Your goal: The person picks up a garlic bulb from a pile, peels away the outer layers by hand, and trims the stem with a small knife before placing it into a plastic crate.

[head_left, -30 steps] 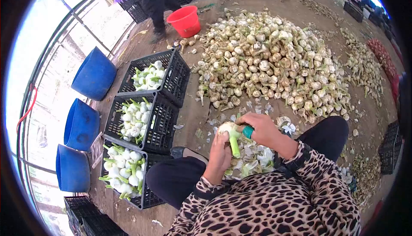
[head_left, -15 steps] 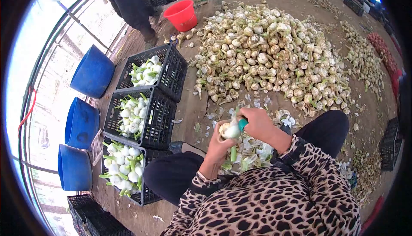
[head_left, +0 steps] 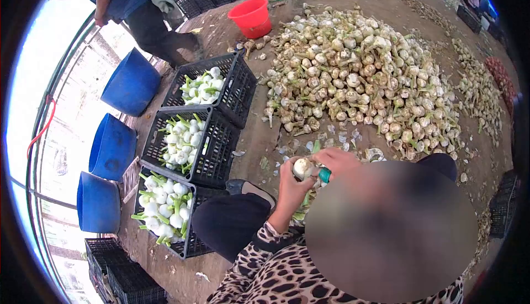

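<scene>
A whitish garlic bulb (head_left: 303,168) with brown marks on one side is cupped in the fingers of my left hand (head_left: 289,189). My right hand (head_left: 338,163) is closed against the bulb's right side, a teal cover (head_left: 324,175) showing at its thumb. Whether that hand also grips a tool, I cannot make out. Green stem pieces stick out above and below the hands. Papery peelings (head_left: 342,137) lie on the ground beyond them. A blurred patch hides my right forearm and part of my lap.
A large heap of unpeeled garlic (head_left: 353,77) lies ahead. To my left stand black crates (head_left: 221,155) of cleaned white bulbs, with blue tubs (head_left: 98,202) beyond. A red bucket (head_left: 251,19) sits near a standing person (head_left: 141,17). Stacked black crates (head_left: 130,282) are at lower left.
The bulb has turned so its brown-marked side faces up, and my right hand sits closer over it. My view has shifted left; the standing person shows more fully.
</scene>
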Demonstrator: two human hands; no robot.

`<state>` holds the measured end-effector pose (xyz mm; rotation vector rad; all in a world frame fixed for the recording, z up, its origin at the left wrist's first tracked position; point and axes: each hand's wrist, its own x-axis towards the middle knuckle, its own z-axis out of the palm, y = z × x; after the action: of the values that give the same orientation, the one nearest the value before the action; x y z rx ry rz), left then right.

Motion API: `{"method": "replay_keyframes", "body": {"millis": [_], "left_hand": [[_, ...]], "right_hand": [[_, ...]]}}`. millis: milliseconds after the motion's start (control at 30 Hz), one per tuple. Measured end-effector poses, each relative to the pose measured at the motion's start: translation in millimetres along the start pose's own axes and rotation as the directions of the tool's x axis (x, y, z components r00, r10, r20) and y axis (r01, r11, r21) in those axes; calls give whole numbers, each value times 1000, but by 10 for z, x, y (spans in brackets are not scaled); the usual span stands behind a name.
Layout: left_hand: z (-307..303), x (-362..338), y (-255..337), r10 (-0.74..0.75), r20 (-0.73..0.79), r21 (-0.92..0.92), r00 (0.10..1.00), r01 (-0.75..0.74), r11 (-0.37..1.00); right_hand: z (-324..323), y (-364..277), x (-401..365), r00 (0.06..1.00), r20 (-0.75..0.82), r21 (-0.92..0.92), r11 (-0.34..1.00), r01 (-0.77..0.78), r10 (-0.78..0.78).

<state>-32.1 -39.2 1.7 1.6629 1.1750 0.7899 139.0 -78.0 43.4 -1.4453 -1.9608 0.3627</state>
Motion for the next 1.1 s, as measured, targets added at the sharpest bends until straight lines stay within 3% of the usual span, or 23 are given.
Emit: {"method": "replay_keyframes", "body": {"millis": [33, 67, 167, 300, 400, 467, 567, 600, 700, 833, 867, 900, 933, 967, 1000, 1033, 1100], "left_hand": [[-7, -7, 37, 61, -31, 154, 998, -56, 987], [-10, -13, 56, 49, -43, 117, 998, -44, 992], [-37, -37, 67, 112, -49, 243, 993, -97, 965], [-40, -46, 55, 23, -31, 190, 999, -16, 982], [-31, -40, 61, 23, -37, 205, 999, -15, 979], [-43, -44, 94, -13, -12, 174, 1000, 15, 985], [-49, -77, 89, 167, 89, 219, 982, -183, 959], [-72, -116, 207, 207, 165, 111, 964, -227, 967], [-76, -143, 248, 169, 111, -59, 979, -163, 985], [-69, -46, 124, 222, 65, 122, 973, -229, 966], [-31, -67, 157, 207, 22, 147, 978, -208, 967], [-15, -80, 82, 231, 15, 141, 973, -231, 963], [66, -41, -126, 135, 19, 34, 991, -136, 990], [145, 3, -309, 136, -9, 43, 991, -135, 990], [187, 41, -384, 82, -14, -17, 997, -82, 996], [285, 102, -561, 25, -5, -131, 1000, -25, 991], [233, 50, -376, -87, 80, -333, 993, 109, 937]], "right_hand": [[32, 6, -5, 1000, -3, -38, 999, 29, -29], [78, 36, -10, 998, -3, -77, 995, 58, -58], [96, 56, -2, 995, 28, -122, 988, 99, -96], [117, 12, 22, 993, 82, -183, 979, 95, -81], [133, -20, 30, 996, 18, -186, 979, 88, -86], [143, -13, 47, 999, -25, -157, 987, 37, -41], [161, 238, 105, 986, -57, -184, 969, -165, 157], [171, 363, 105, 968, -65, -202, 947, -251, 242], [97, 598, 40, 919, 64, -250, 898, -363, 389], [58, 434, -95, 956, 31, -125, 950, -286, 291], [60, 406, -122, 953, 4, -14, 953, -304, 304], [62, 375, -114, 957, -20, 108, 952, -285, 289], [-10, 268, -31, 953, 50, 205, 931, -301, 297], [148, 442, -112, 961, 9, 395, 882, -258, 277], [88, 258, -74, 861, 167, 712, 545, -442, 480], [130, 287, -94, 935, 62, 595, 739, -316, 349], [39, -50, -7, 933, 76, 505, 793, -340, 352]]}}
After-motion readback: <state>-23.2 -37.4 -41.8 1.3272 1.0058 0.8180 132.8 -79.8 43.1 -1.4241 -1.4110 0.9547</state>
